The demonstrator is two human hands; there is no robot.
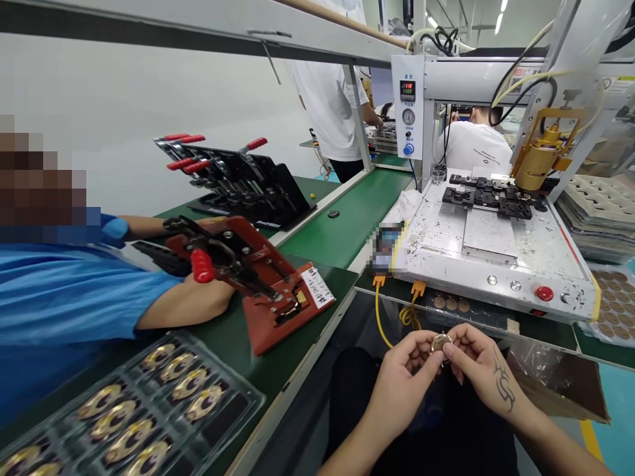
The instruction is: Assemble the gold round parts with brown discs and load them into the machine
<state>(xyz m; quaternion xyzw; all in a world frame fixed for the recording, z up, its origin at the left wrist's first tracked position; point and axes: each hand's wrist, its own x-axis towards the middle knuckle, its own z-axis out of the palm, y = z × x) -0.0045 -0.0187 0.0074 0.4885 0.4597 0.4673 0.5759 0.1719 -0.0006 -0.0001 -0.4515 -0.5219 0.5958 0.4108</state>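
Observation:
Above my lap, both hands pinch a small round watch case [440, 342] with a shiny gold-coloured rim. My left hand [409, 370] grips its left side between thumb and fingers. On the opposite side, my right hand [473, 357] has its thumb on the face and its fingers curled behind. The fingertips cover part of the piece. To the lower left, a clear plastic tray [238, 396] holds several gold-coloured metal parts [191, 383] in its compartments.
A white bench machine [426, 264] with black fixtures [489, 193] stands ahead. A red clamp fixture [268, 324] and black toggle clamps [238, 178] with red handles stand left. A co-worker's blue sleeve [74, 297] is beside me. Round brown discs [615, 297] lie right.

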